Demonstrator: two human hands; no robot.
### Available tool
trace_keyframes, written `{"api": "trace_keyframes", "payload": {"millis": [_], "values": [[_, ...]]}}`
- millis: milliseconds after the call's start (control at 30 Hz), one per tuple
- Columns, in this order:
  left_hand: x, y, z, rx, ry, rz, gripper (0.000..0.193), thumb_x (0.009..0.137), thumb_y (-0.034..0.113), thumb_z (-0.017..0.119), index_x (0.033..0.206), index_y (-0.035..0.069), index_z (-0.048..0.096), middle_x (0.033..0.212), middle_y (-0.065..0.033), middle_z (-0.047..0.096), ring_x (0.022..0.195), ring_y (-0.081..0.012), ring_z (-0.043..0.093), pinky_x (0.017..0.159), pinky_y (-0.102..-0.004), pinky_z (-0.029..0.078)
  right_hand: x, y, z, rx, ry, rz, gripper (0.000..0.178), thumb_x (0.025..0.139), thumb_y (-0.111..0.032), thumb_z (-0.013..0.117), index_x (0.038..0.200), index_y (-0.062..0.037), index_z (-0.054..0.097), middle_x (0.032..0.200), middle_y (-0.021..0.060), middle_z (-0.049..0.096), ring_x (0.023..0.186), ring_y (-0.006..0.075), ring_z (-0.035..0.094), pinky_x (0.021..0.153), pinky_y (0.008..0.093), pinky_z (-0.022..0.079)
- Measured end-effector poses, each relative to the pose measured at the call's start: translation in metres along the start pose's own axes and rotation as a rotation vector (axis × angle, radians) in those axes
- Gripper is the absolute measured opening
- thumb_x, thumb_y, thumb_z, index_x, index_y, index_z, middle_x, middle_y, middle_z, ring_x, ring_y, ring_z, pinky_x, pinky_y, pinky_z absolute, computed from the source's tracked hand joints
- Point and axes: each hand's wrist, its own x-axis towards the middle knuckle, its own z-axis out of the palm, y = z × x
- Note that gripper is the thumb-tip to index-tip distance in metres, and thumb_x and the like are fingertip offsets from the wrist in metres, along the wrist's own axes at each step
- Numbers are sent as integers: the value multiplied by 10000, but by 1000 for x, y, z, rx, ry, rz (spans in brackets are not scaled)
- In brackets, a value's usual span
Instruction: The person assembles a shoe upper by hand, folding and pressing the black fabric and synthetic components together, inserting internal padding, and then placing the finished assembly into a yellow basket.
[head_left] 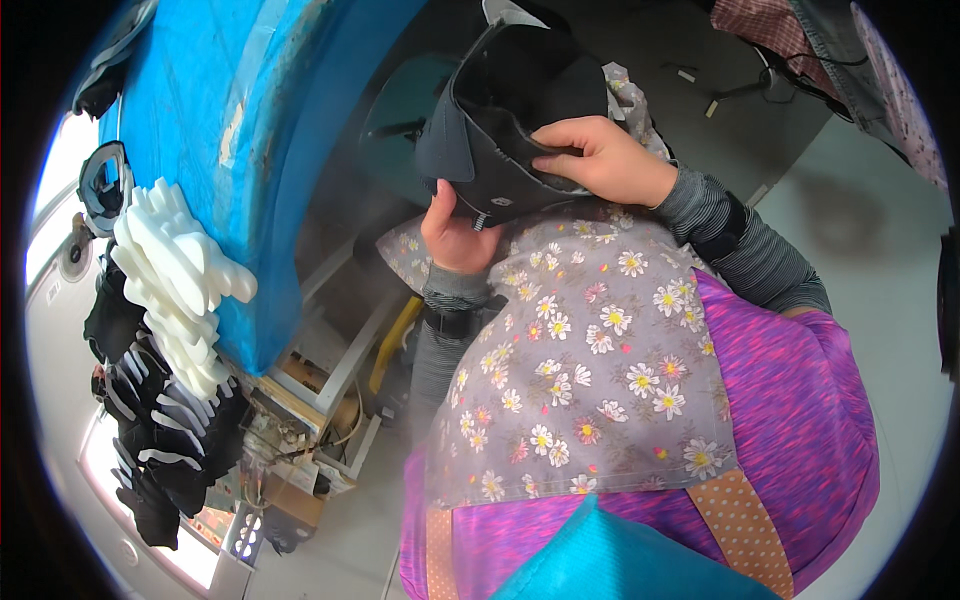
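A black fabric piece (500,165), open at the top like a pouch, sits over my lap. Its dark sides stand up around a hollow, with a small pale mark and a short zipper-like end low on the front; I cannot make out its exact kind. My left hand (460,235) holds its lower left side, thumb up along the outside and fingers partly hidden. Over the near rim reaches my right hand (605,165), thumb and forefinger pinching the dark cloth inside. A grey flowered apron (580,350) covers my lap beneath.
On my left stands a blue-covered machine or table (255,180). Stacked white foam pieces (180,270) lie beside it, with black pieces with white strips (170,430) nearby. A pale frame (330,385) is below. Another person's patterned clothing (770,40) shows at the upper right.
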Motion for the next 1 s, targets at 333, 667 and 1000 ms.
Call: {"api": "trace_keyframes", "payload": {"millis": [333, 667, 1000], "values": [[-7, 14, -8, 132, 106, -69, 482, 981, 426, 489, 1268, 47, 572, 1218, -113, 638, 1116, -274, 605, 1023, -458, 431, 12, -17, 8, -23, 8, 125, 224, 885, -185, 709, 960, 22, 668, 707, -26, 600, 661, 32, 488, 594, 228, 415], [2, 31, 89, 1580, 115, 639, 465, 808, 23, 616, 1267, -18, 553, 1306, -155, 570, 1233, -259, 519, 1067, -357, 363, 5, -32, 38, -456, 118, -278, 192, 846, -187, 643, 765, -12, 645, 702, 155, 602, 737, 349, 607, 662, 424, 483], [23, 6, 42, 1414, 40, 573, 504, 700, -59, 444, 1169, 4, 617, 1230, -154, 606, 1197, -247, 546, 1031, -343, 397, 7, 19, 24, 55, 354, 217, 193, 903, -150, 654, 894, 42, 672, 681, 43, 614, 635, 79, 526, 570, 270, 436]]}}
